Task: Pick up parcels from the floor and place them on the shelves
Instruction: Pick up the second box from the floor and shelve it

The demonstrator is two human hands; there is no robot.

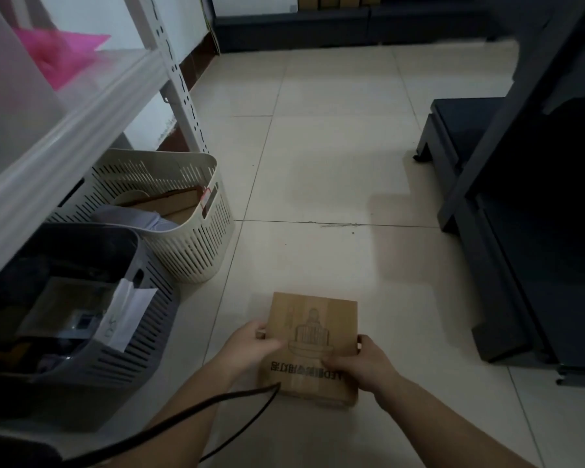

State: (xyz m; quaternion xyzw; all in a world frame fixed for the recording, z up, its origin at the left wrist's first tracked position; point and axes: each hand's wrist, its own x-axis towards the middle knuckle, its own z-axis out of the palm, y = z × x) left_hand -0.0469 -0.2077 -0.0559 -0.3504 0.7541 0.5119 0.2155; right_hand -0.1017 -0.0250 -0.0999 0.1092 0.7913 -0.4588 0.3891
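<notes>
A flat brown cardboard parcel (313,319) with a printed lamp drawing and upside-down lettering is low over the tiled floor at the bottom centre. My left hand (250,347) grips its left edge, thumb on top. My right hand (362,364) grips its right edge near the lower corner. Whether the parcel rests on the floor or is just above it, I cannot tell. A white metal shelf (81,106) runs along the left, above the baskets.
A cream slotted basket (196,231) with cardboard and a grey basket (92,349) with mixed items stand under the white shelf. A pink bag (58,55) lies on the shelf. Dark shelving (520,231) fills the right side. A black cable (217,403) crosses my left forearm.
</notes>
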